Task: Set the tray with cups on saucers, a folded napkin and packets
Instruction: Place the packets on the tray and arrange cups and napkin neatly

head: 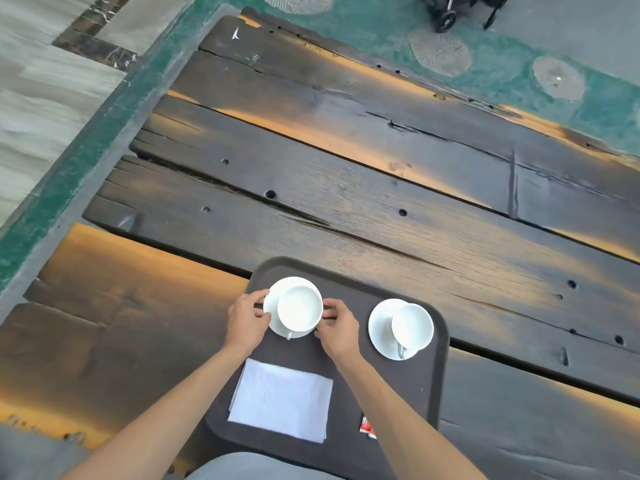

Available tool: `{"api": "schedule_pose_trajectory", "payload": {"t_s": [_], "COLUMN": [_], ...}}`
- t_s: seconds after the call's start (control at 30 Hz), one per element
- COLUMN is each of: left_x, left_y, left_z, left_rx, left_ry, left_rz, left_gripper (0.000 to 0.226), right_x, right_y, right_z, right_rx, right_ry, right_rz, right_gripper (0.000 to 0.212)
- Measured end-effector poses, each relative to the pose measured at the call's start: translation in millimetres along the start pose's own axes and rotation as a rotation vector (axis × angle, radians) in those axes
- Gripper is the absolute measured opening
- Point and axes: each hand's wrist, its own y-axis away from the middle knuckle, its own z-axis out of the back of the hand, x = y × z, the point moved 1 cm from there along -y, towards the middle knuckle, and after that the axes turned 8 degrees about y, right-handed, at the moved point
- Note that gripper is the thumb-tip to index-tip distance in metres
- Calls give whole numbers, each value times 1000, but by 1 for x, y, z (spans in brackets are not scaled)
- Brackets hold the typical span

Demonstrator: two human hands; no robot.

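A dark brown tray [349,379] lies on the wooden table near me. At its far left a white cup [299,308] stands on a white saucer [277,296]. My left hand [246,320] pinches the saucer's left rim and my right hand [335,327] holds its right rim. A second white cup [412,325] on its own saucer [379,327] stands at the tray's far right, untouched. A folded white napkin [282,400] lies on the near left of the tray. A red and white packet [367,426] shows at the near right, mostly hidden behind my right forearm.
The tray rests on a dark, weathered plank table [346,188] with cracks and holes. Beyond the table's far edge is green and grey floor [502,74], and a black wheeled frame [450,12] stands at the top.
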Motion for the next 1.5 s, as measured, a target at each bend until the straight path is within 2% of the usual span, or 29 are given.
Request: {"api": "schedule_pose_trajectory", "payload": {"t_s": [0.27,0.73,0.87,1.0,1.13,1.5], "left_x": [-4,-21,-21,-22,-25,-37], "left_y": [-6,-7,-1,8,12,12], "left_z": [-13,-40,-39,-38,-38,-40], "left_rx": [17,83,139,230,264,223], "left_ry": [-8,-43,-41,-101,-64,6], "left_rz": [-21,-61,-75,-189,-289,-235], "left_gripper": [49,51,64,80,76,69], "right_x": [-4,-23,-21,-19,-14,-4], "right_y": [4,-1,2,10,19,19], "right_z": [7,31,35,37,36,28], "right_rx": [-89,-140,-133,-116,-112,-132], "right_ry": [12,-45,45,188,133,70], "right_rz": [39,40,95,251,315,286], "right_gripper": [34,35,38,51,58,61]}}
